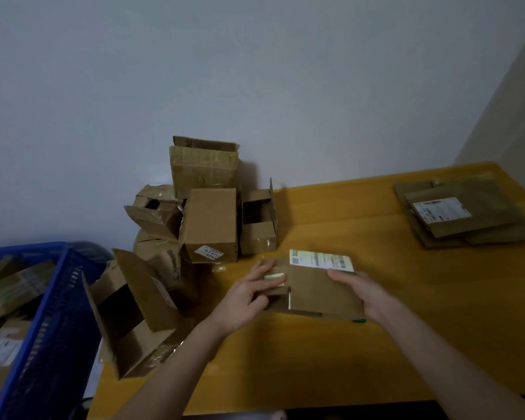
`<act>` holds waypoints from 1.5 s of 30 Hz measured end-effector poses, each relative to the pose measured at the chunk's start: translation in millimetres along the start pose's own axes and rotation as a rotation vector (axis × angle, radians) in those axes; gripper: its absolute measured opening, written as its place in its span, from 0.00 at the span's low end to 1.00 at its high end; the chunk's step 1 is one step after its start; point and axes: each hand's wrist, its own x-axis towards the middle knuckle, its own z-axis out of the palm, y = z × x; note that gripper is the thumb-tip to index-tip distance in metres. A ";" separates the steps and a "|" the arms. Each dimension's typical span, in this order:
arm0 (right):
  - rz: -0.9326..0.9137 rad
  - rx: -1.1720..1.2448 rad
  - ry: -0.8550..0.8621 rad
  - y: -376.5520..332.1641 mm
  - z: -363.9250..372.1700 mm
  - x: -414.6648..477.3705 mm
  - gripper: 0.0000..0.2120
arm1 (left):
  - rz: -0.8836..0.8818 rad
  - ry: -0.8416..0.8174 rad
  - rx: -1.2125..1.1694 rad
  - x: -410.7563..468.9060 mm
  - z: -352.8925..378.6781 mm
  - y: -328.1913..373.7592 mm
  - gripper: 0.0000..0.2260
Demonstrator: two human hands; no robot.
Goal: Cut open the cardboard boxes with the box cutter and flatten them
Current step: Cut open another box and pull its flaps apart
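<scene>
We hold a nearly flat cardboard box over the yellow bench. Our left hand pinches its folded end flap, and our right hand grips the opposite edge just below the white shipping label. A small green tip shows under the right hand; it is possibly the box cutter, but the blur leaves us unsure. A pile of opened boxes stands against the wall beside a blue crate, and a stack of flattened boxes lies at the bench's far right.
</scene>
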 end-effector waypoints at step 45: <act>-0.551 -1.587 0.210 159.9 100.0 92.3 0.27 | -0.243 0.021 0.650 -6.1 128.6 -148.8 0.29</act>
